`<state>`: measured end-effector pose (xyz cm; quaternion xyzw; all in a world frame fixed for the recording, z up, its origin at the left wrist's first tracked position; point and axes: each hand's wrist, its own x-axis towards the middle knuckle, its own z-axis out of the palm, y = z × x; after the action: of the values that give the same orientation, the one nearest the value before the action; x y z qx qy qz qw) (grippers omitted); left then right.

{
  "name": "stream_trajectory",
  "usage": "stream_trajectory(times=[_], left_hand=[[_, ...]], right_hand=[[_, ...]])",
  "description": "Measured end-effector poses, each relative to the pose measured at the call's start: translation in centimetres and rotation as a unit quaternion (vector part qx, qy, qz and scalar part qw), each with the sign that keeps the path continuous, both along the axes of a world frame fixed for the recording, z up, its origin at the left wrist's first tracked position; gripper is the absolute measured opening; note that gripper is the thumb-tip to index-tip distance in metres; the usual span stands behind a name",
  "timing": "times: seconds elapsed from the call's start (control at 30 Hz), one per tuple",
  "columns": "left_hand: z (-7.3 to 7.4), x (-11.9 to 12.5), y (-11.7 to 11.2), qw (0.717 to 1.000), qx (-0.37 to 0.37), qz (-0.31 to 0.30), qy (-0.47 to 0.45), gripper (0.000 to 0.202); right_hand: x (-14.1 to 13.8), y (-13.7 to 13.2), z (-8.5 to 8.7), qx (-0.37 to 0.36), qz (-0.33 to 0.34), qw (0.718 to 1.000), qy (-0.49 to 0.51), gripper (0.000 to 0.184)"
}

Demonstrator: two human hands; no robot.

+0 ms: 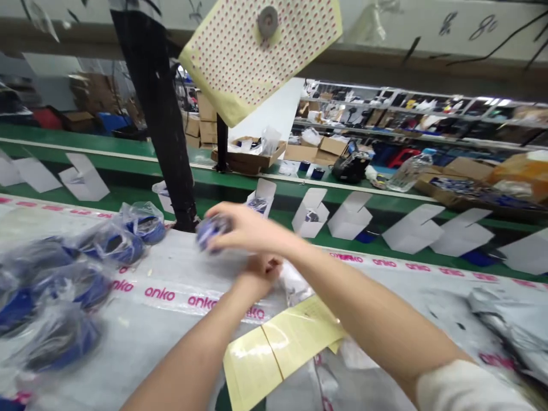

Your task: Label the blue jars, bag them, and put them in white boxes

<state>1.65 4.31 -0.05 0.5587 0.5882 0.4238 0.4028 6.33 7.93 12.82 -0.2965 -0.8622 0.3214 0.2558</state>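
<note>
Right hand point(252, 231) clamped on blue item in plastic bag point(212, 233), just above left hand point(263, 268); its grip: cannot tell. Yellow sheets point(282, 342) beneath.

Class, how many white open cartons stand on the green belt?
10 white cartons, in one row on the green belt: four left of the black post, six right of it; others may be hidden.

A long green-sided work bench point(85, 149) crosses the room behind a black post point(156, 114). Stacked cardboard cartons point(205, 123) stand just beyond the post. Metal shelving point(411, 103) packed with goods runs along the far right, while a red crate point(47, 117) and a blue bin point(112, 123) sit far left before a pale wall point(43, 74).
</note>
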Motion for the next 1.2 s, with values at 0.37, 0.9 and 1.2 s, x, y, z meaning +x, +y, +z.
stream_trajectory(times=[0.37, 0.9, 1.2], left_hand=[[0.5, 0.0, -0.2, 0.990, 0.063, -0.112, 0.051, 0.014], [2.5, 0.2, -1.0, 0.977, 0.017, -0.172, 0.124, 0.025], [4.3, 0.1, -2.5, 0.922, -0.123, -0.335, 0.152, 0.046]], right_hand=[[17.7, 9.9, -5.6, 0.293, -0.319, 0.890, -0.145, 0.047], [15.2, 7.3, -11.4, 0.301, -0.265, 0.884, -0.240, 0.051], [14.9, 5.9, -7.7, 0.249, -0.233, 0.903, -0.261, 0.066]])
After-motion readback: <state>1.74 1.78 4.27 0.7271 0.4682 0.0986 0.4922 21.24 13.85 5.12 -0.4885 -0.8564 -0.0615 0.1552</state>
